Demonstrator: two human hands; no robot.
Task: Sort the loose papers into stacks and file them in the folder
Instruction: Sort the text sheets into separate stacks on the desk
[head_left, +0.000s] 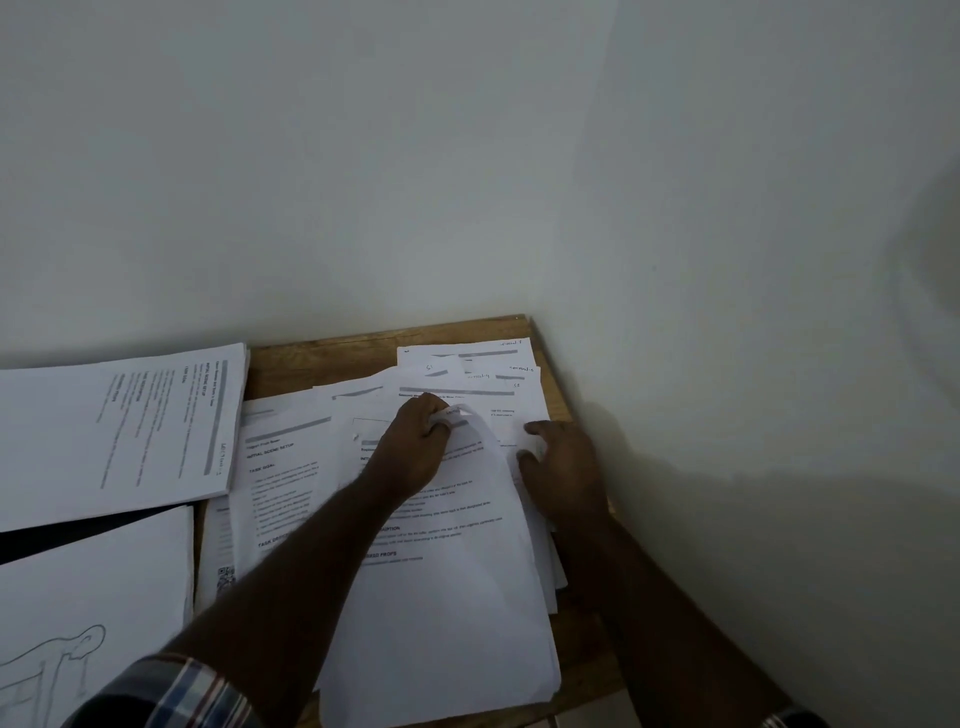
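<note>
Dim, underexposed frame, greyish cast. Wall (467, 156) evenly lit at top, no glare. Soft broad shadow on the wall right of the table (322, 358), darker blob at the far right edge. Wide-angle bend: table edges lean and curve. Print on the papers (441, 597) is soft, mostly unreadable; smeared toward the left edge.

One head-worn wide-angle view looks forward and steeply down, close over the desk (322, 358), which fills the lower half of the frame. A bare wall (467, 156) fills the upper half, and both forearms enter from the bottom edge.
</note>
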